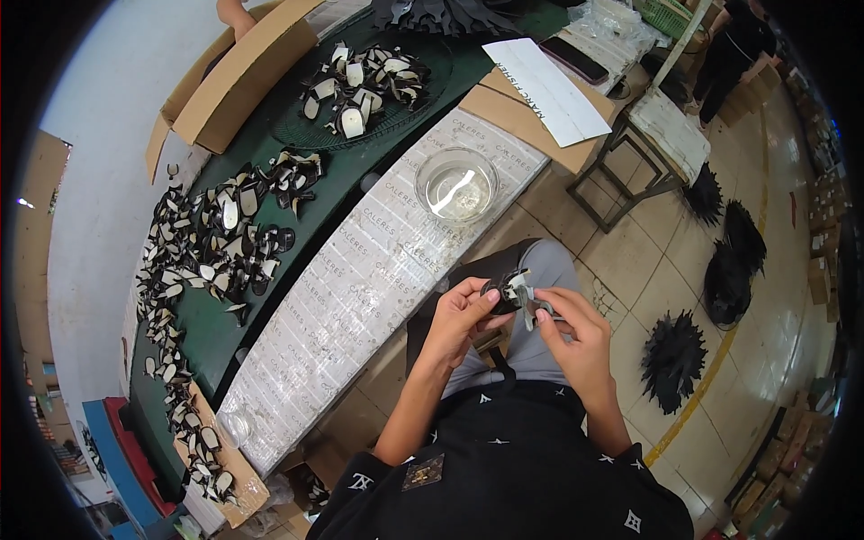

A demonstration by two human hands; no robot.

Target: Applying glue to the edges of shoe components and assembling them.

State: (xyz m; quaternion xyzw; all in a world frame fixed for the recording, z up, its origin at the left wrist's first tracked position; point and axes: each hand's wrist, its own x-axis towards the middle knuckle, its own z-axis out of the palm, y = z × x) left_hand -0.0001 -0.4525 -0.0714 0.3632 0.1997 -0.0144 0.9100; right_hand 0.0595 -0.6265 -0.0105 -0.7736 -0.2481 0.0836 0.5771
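My left hand (462,315) pinches a small black and white strap piece (509,288) above my lap. My right hand (574,328) grips a small pair of metal scissors (538,311) whose tip touches that piece. Both hands are close together, just in front of the paper-covered table edge (360,306). A clear glass bowl (456,185) with liquid stands on that paper, beyond my hands. Many similar black and white pieces (216,243) lie spread over the dark green table top (333,189) to the left.
A round dark tray (423,99) holds more pieces at the back. Cardboard boxes (234,81) stand on the far left. White paper sheet (549,90) and a phone (576,58) lie at the back right. Black fan-shaped piles (673,360) lie on the tiled floor; another person (733,45) stands far right.
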